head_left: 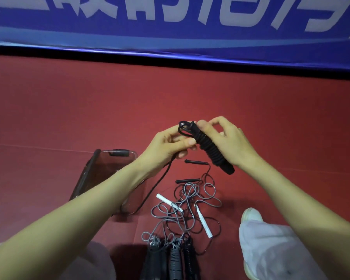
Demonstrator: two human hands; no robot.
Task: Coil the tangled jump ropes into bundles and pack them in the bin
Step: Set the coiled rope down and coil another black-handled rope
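A blue banner (170,27) with white lettering runs across the back, above the red floor (69,108) where everything lies. The smoky see-through bin (85,178) sits at the left, partly behind the left forearm. Just right of it sprawls the tangle (190,201) of thin grey and black cords with two white handles (168,202) in it, and three finished bundles (174,259) lie side by side at the near edge. Held up over the floor is the black bundle (210,150), cord wound closely round its handles. The right hand (224,138) is curled round its upper part, and the left hand (166,146) pinches the cord by the small loop at the top. A loose tail (156,184) drops from the left hand towards the bin's near corner; whether it lies inside I cannot tell. The risks seem plain: if either grip slackens before the end is tucked, the upper wraps could spring off. And the unwound tail could catch on the bin's rim or drag into the tangle as it is drawn up.
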